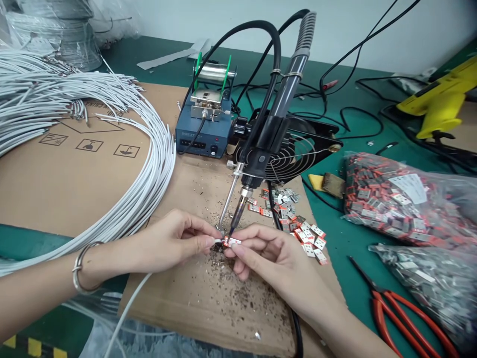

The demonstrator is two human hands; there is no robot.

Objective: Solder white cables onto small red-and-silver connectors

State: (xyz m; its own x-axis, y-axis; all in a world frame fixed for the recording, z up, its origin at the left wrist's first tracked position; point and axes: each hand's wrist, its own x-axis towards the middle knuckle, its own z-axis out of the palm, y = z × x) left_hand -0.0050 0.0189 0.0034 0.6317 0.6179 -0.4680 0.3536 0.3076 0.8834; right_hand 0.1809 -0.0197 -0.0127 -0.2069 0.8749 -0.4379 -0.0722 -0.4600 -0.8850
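Pinched in my left hand [186, 241] is the end of a white cable [130, 303], which runs down toward the lower left. My right hand [268, 251] is closed on a small USB connector [234, 242] with an orange-red part and a metal shell. Cable end and connector meet between my fingertips. Just above that spot points the tip of a mounted soldering iron [238, 214], beside a thin metal solder feed tube [229, 199]. Whether the tip touches the connector, I cannot tell.
Loose USB connectors [307, 238] lie right of my hands on cardboard [179, 308]. Bagged connectors [387, 199], a bag of metal shells [428, 283] and red-handled pliers [395, 303] are further right. Behind stand a blue solder feeder [203, 136] and a fan [298, 151]. White cables [156, 169] curve leftward.
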